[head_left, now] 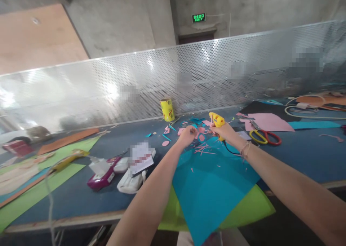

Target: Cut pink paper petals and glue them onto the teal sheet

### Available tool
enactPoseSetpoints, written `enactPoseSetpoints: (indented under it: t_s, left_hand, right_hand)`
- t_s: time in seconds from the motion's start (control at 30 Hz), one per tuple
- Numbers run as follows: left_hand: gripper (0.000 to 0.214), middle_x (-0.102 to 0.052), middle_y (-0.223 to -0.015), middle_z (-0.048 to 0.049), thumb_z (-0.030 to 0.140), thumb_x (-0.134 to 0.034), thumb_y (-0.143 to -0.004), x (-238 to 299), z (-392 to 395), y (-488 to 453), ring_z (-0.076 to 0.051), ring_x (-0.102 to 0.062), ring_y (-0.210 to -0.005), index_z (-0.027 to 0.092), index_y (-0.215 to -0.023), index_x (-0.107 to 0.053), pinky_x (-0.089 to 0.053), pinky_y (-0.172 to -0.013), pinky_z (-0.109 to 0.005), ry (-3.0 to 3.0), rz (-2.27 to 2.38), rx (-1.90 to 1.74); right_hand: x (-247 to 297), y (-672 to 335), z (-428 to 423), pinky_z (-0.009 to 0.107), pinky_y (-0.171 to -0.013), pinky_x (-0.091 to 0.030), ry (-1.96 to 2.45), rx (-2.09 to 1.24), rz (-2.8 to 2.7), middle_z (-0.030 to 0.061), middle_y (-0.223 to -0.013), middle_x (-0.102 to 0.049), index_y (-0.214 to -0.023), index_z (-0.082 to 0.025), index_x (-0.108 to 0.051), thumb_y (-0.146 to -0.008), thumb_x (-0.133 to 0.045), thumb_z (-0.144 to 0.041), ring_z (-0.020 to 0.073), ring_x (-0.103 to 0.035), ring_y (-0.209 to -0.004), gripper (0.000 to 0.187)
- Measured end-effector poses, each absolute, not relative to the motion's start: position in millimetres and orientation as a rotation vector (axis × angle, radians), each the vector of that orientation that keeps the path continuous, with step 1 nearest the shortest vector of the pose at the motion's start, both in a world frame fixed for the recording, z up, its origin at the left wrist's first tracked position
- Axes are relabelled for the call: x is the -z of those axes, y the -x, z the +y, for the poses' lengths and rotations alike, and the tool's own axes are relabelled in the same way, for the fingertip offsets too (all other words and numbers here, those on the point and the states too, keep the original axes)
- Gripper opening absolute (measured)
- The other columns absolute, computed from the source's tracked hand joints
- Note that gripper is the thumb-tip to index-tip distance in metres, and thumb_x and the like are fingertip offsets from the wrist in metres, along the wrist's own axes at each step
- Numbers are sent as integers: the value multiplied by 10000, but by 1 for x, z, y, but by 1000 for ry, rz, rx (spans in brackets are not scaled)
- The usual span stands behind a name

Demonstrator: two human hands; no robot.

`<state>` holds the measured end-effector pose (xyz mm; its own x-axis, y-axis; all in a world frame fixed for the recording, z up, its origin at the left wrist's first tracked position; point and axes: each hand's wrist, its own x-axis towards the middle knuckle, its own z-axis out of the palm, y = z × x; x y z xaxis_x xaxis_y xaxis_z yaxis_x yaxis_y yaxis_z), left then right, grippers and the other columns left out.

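Note:
My right hand (225, 131) is wrapped round a yellow hot glue gun (217, 119), whose dark cord (229, 150) trails below the hand. Just left of it, my left hand (187, 136) is closed among paper scraps, its fingertips bent together; whatever they hold is too small to make out. Pink pieces, including a round pink piece (201, 137), lie between the two hands. Thin pink strips (202, 149) are scattered over a large blue sheet (213, 188) under my wrists. A green sheet (251, 208) shows beneath the blue one and overhangs the table edge.
Scissors with yellow and red handles (266, 137) lie right, by pink paper (270, 121). A yellow roll (167, 110) stands before the perforated metal screen (140, 80). On the left are a purple power strip (104, 174), a white pouch (131, 181) and green sheets (67, 181).

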<state>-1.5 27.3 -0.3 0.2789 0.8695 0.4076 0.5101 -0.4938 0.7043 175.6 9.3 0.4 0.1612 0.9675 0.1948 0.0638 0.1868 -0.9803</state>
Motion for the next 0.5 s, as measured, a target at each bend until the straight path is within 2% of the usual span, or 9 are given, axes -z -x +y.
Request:
enactPoseSetpoints:
  t_s: [0.13, 0.3, 0.5]
  left_hand:
    - [103, -572, -679, -6, 96, -477, -726, -4, 19, -4, -108, -537, -657, 156, -715, -560, -441, -658, -237, -2230, 1114, -1147]
    - [136, -570, -779, -32, 85, -460, -730, 0, 22, -8, -119, -543, -721, 164, -779, -559, -456, -668, -246, -2320, 1030, -1249]
    - [156, -553, -889, -60, 109, -417, -780, -3, 22, -5, -146, -535, -835, 185, -862, -526, -453, -728, -291, -2239, 1148, -1606]
  right_hand:
    - [-5, -175, 6, 237, -472, -489, 1256, -754, -1304, -27, -607, -546, -643, -201, -501, -586, -639, -171, 109, -558, -515, 153]
    - [-11, -176, -2, 235, -455, -445, 1272, -541, -1411, -20, -612, -553, -664, -197, -502, -601, -613, -217, 110, -531, -501, 128]
    - [-7, -177, 2, 260, -521, -424, 1211, -378, -1454, -2, -655, -576, -713, -192, -512, -637, -588, -288, 128, -529, -554, 143]
